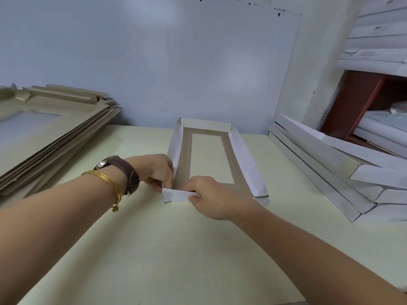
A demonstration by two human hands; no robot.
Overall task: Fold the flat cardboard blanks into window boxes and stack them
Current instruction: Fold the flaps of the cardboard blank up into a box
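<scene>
Near end flap of box (207,159) being folded, pinched by left hand (157,170) and right hand (211,197); next, right corner to be tucked.

Pale table (154,249) against a bluish-white wall (154,51); red-brown shelf (356,100) at right.

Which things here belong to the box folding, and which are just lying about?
In the job: window box, gripped at its near end by left hand and right hand; flat blanks piled left; folded boxes stacked right; table.
Lying about: red-brown shelf with white packs, white board against the wall.
</scene>
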